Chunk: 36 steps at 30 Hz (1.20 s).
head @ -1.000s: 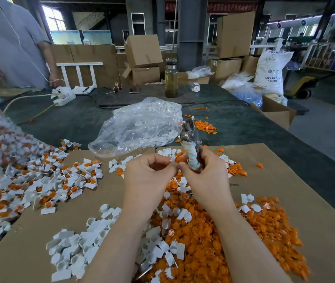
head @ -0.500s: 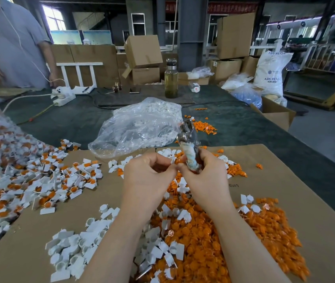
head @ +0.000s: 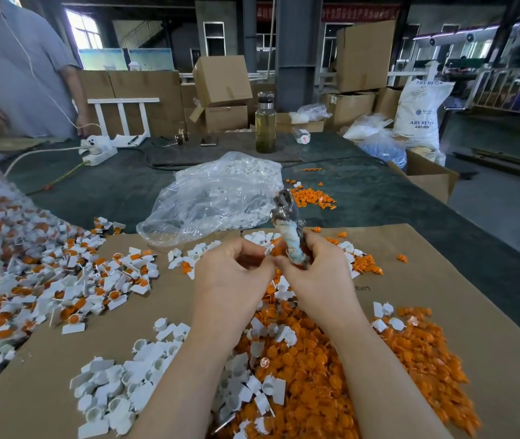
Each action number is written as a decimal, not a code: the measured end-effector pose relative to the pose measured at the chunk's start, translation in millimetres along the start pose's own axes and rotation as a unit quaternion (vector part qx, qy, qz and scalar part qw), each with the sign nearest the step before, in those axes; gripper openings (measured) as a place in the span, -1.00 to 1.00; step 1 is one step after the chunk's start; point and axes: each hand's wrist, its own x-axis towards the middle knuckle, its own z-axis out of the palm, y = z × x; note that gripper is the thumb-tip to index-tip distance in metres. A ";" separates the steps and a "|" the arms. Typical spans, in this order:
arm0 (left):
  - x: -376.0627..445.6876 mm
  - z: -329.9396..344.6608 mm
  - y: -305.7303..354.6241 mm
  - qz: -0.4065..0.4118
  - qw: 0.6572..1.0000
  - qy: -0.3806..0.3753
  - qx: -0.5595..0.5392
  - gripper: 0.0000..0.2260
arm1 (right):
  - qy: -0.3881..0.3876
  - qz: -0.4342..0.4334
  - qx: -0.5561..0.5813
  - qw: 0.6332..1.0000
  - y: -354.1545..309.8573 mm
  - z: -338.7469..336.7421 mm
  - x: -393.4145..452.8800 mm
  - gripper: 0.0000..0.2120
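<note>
Both hands sit almost where they were half a second ago. The metal head of the tool has tipped slightly toward the left of the frame.

1. Right hand (head: 319,274): the fingers are curled tightly round the tape-wrapped handle of a hand tool (head: 285,217). The tool stands nearly upright at frame centre, with its metal head above the knuckles. The back of the hand faces the camera and the forearm runs down to the lower right edge.
2. Left hand (head: 233,277): thumb and forefinger pinch a small white plastic piece (head: 268,251), and the remaining fingers are curled in. The pinch touches the right hand's fingertips, just beside the tool handle. The forearm runs down to the lower centre edge. Whether the piece carries an orange insert cannot be told.
3. Below the hands: a pile of orange caps (head: 379,375) spreads to the lower right, mixed with loose white housings (head: 119,391) at the lower left. All lie on a cardboard sheet (head: 442,280).
4. Left of the frame: a heap of white-and-orange assembled parts (head: 62,280).
5. Above the hands: a clear plastic bag (head: 220,198) of white parts lies on the green table (head: 110,191). A glass bottle (head: 265,125) stands farther back.
6. Upper left: a person in a grey shirt (head: 24,74) stands at the table's far edge.
</note>
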 end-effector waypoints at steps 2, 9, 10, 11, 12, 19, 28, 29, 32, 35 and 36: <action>0.4 0.7 -0.6 -0.001 1.000 0.005 0.002 -0.87 | -0.009 -0.005 0.003 1.000 -0.9 0.0 -0.4 -0.86; 6.1 -1.9 -10.0 -0.027 0.999 0.016 -0.010 -0.88 | -0.068 0.012 0.005 0.998 -1.8 -5.2 0.2 -0.86; 6.9 -2.6 -10.7 -0.039 0.999 0.016 -0.032 -0.88 | -0.080 0.022 0.009 0.997 -2.1 -8.3 0.1 -0.85; 7.8 -3.8 -10.8 -0.050 0.997 0.014 -0.056 -0.90 | -0.093 0.033 0.009 0.995 -2.5 -12.1 0.0 -0.85; 8.7 -5.1 -10.8 -0.059 0.995 0.011 -0.081 -0.92 | -0.107 0.042 0.005 0.993 -2.8 -16.1 0.0 -0.86; 10.6 -8.8 -12.6 -0.068 0.977 -0.009 -0.204 -0.91 | -0.229 0.075 -0.015 0.970 -5.6 -32.6 -1.3 -0.81; 11.5 -9.8 -11.6 -0.055 0.976 -0.026 -0.207 -0.92 | -0.289 0.068 0.010 0.955 -5.3 -32.7 -1.7 -0.84; 11.4 -10.0 -11.2 -0.054 0.976 -0.027 -0.207 -0.92 | -0.290 0.065 0.005 0.955 -5.4 -32.2 -1.7 -0.84; 10.7 -11.2 -10.7 -0.052 0.975 -0.029 -0.216 -0.93 | -0.286 0.060 -0.008 0.956 -5.5 -30.9 -2.3 -0.86; 10.1 -12.2 -10.4 -0.050 0.973 -0.027 -0.224 -0.92 | -0.289 0.053 -0.011 0.956 -7.6 -29.3 -3.2 -0.83; 10.0 -12.2 -10.1 -0.051 0.972 -0.027 -0.227 -0.92 | -0.290 0.052 -0.015 0.956 -8.6 -28.9 -3.4 -0.81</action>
